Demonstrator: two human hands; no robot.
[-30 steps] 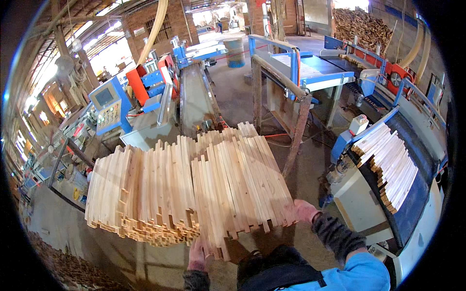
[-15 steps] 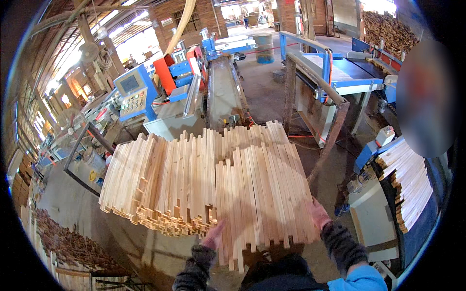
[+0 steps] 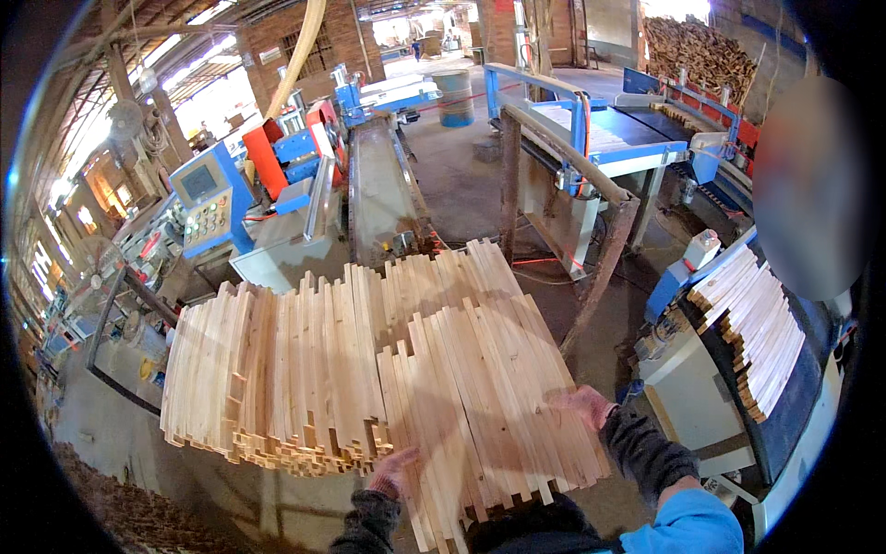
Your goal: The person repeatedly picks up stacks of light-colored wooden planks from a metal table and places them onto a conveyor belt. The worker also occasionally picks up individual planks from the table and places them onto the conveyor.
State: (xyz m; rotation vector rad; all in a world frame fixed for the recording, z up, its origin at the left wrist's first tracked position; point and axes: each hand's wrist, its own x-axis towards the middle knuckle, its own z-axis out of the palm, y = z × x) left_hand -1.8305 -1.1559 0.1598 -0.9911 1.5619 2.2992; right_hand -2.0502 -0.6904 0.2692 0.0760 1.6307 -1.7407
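A loose layer of pale wooden strips (image 3: pixel 471 397) lies in front of me, its near ends jutting out unevenly toward my body. My left hand (image 3: pixel 395 471) grips the left edge of this layer near its front end, with some of its fingers hidden by the wood. My right hand (image 3: pixel 583 406) rests over the right edge, its fingers stretched out flat on top of the strips. Both hands seem to wear pinkish gloves. To the left, a thicker stack of similar strips (image 3: pixel 277 369) adjoins the layer.
Beyond the stack stands a machine with a blue control panel (image 3: pixel 205 198) and a long metal bed (image 3: pixel 378 194). A rusty metal frame (image 3: pixel 604 263) rises at the right. More strips (image 3: pixel 761 332) lie on a dark conveyor (image 3: pixel 803 369), near a blurred person (image 3: pixel 812 194).
My right hand has shifted from the layer's side onto its top. The layer has come nearer to me and its strips slant more. The view has turned slightly to the right.
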